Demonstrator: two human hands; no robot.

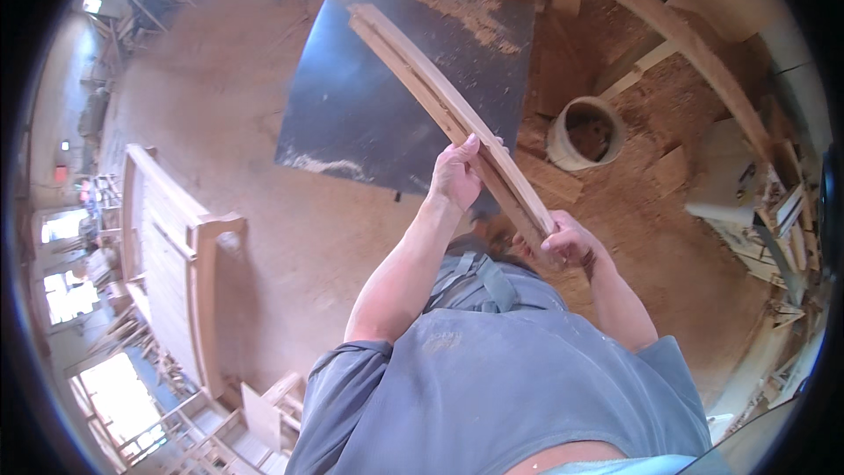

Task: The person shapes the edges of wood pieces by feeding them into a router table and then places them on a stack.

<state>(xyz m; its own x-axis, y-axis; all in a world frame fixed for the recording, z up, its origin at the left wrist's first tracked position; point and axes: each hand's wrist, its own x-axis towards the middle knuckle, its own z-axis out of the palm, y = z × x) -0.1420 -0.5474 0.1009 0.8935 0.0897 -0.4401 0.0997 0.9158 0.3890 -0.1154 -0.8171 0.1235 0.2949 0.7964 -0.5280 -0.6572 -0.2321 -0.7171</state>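
A long, pale wooden rail [413, 68] with a groove along its length slants across the middle of the view. Its far end lies over a dark, flat machine table [352, 88] dusted with sawdust. My left hand [457, 174] grips the rail around its middle, thumb on top. Close to my body, my right hand [569, 242] is closed around the near end. The undersides of both grips are hidden by the wood.
To the right of the table stands a white bucket [563, 142] with brown stuff inside. A panelled wooden frame [204, 299] rests on the floor at left. A curved beam [668, 22] arcs across the upper right. Sawdust and wood scraps [673, 171] lie around.
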